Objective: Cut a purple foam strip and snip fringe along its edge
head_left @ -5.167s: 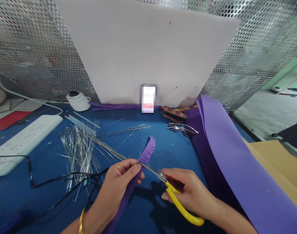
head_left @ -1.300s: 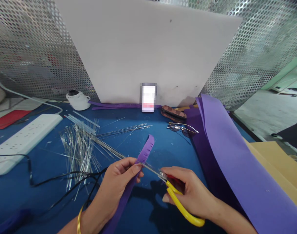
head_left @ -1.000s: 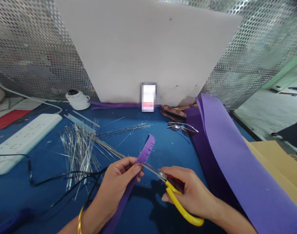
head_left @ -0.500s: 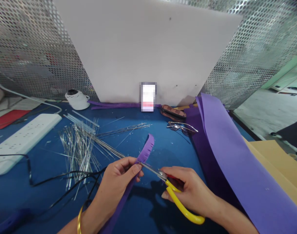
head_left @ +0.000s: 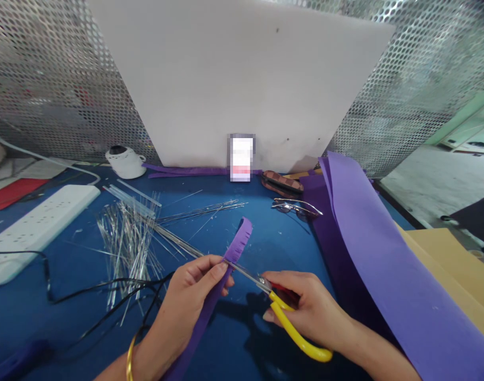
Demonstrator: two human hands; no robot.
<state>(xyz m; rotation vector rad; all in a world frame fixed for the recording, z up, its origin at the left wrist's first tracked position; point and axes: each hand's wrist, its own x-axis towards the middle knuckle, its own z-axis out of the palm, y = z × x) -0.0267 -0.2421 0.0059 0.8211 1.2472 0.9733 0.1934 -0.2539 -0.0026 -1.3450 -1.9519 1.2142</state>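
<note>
My left hand (head_left: 198, 291) pinches a long purple strip (head_left: 239, 242) between thumb and fingers. Its upper end curls away from me and has a row of short slits along the right edge; the lower part hangs behind my wrist toward the front. In my right hand (head_left: 305, 307) is a pair of scissors (head_left: 295, 330) with yellow handles, my fingers wrapped around them. The narrow blades point up and left and meet the strip's edge just beside my left thumb. How far the blades are parted is hard to see.
Thin metal wires (head_left: 133, 243) lie in a bundle at left, by a white power strip (head_left: 47, 227) and black cables (head_left: 102, 283). Behind stand a white pot (head_left: 126, 164), a blurred upright screen (head_left: 242, 159), a checked case (head_left: 282, 183) and glasses (head_left: 295, 207). Purple sheets (head_left: 376, 248) cover the right.
The scissor blades have moved slightly up and closed a little at the strip's edge. My left thumb has shifted a bit upward; the strip's curled end barely moved.
</note>
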